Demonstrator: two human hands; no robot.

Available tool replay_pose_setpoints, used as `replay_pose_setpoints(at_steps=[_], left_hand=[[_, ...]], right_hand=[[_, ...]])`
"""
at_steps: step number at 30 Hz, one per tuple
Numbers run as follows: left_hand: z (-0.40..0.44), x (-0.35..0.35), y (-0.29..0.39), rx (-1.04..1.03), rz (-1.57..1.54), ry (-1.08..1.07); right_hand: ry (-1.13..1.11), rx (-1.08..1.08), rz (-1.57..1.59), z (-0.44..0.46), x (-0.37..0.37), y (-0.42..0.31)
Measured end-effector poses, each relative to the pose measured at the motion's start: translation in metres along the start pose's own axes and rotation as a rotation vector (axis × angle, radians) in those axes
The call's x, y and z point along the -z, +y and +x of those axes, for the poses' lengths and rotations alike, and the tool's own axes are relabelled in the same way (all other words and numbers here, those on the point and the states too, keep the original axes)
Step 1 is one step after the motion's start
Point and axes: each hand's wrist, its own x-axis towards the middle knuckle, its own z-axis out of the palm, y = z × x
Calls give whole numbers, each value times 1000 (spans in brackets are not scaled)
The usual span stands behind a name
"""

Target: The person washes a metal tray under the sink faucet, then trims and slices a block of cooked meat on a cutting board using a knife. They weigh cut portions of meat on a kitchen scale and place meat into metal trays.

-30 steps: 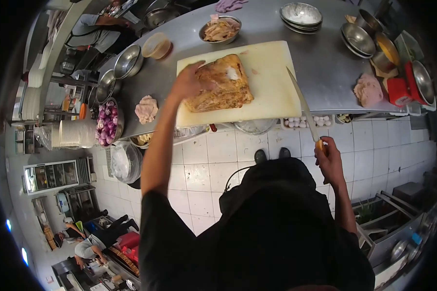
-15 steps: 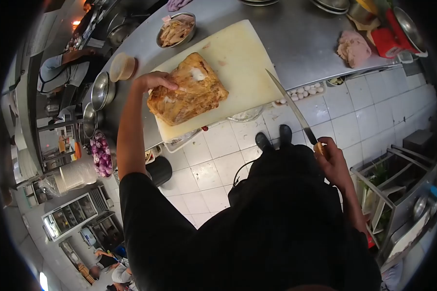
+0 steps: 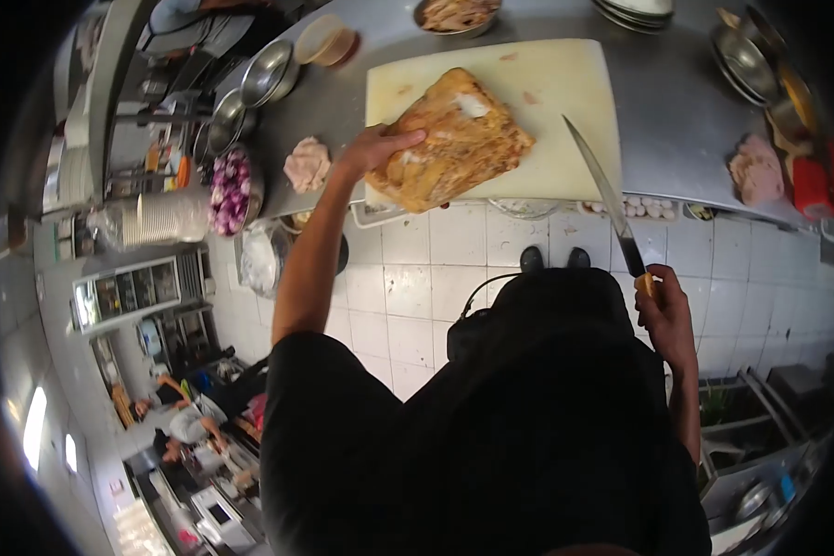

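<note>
A large browned slab of cooked meat (image 3: 463, 130) with a white patch on top lies at the left part of the white cutting board (image 3: 579, 79). Its near corner reaches the board's front edge. My left hand (image 3: 380, 153) grips the slab's left side, with one digit laid over the top and the other fingers partly hidden. In my right hand (image 3: 665, 310) is a long knife (image 3: 600, 176), held by its handle. The blade points forward and up to the left, its tip over the right part of the board and apart from the meat.
On the steel counter (image 3: 663, 116) are a bowl of meat pieces (image 3: 459, 14), metal bowls (image 3: 269, 72), a plastic tub (image 3: 324, 40) and pink cloths (image 3: 306, 165). Cut purple onions (image 3: 232, 190) stand left. A tray of eggs (image 3: 644, 208) sits below the front edge. Other people (image 3: 190, 422) are at far left.
My view has turned, so the board and counter appear further right and more level. The slab sits slightly nearer the board's front edge. Both hands keep their holds.
</note>
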Motion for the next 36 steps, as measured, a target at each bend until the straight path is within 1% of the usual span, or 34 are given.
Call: replay_pose_setpoints(at_steps=[1,2,5,6,8,9,11,12,13,14,16,17,18,20,22,24,25,27,28,29,30,31,34,36], left_hand=[[-10,3,4,68,28,20],[-14,6,-6,81,16,44],[-26,10,-30,137,-361,131],[-33,4,-35,142,-370,141],[-34,-8,-37,37,-661,148],[-33,-11,-34,48,-664,197],[-14,-2,-55,61,-667,156],[-12,1,-46,78,-666,124],[-19,-4,-34,75,-764,131],[-17,-3,-33,58,-753,122],[-19,1,-22,16,-672,248],[-19,2,-17,-37,-644,322],[-18,7,-2,-45,-635,308],[-13,22,26,-143,-258,417],[-8,29,61,-186,-213,427],[13,31,95,-358,204,650],[9,24,122,-378,207,652],[3,4,176,-454,439,696],[6,-8,195,-485,438,690],[8,-19,212,-539,515,720],[9,-28,226,-597,588,751],[8,-42,242,-603,606,756],[-5,-81,280,-712,683,756],[-11,-112,292,-749,688,710]], right_hand=[[-12,19,1,5,0,5],[-35,33,-9,8,0,3],[-80,4,-9,16,2,-3],[-90,18,13,18,2,-3],[-89,33,38,23,2,-6],[-96,33,18,24,2,-8],[-90,38,-2,26,4,-10],[-91,25,-31,28,4,-9],[-90,14,-56,30,4,-7],[-72,22,-46,32,5,-5],[-78,54,-90,32,5,3],[-60,52,-78,32,4,6],[-57,83,-94,34,3,6],[-45,113,-106,37,3,2],[-15,99,-128,42,0,-6],[11,116,-76,47,2,-8],[34,120,-31,50,4,-8],[89,146,-14,53,7,-6],[121,157,-3,54,10,-5],[139,161,13,54,13,-7],[171,162,18,53,12,-10],[196,172,28,54,15,-10],[284,215,48,58,20,-11],[311,286,41,60,26,-14]])
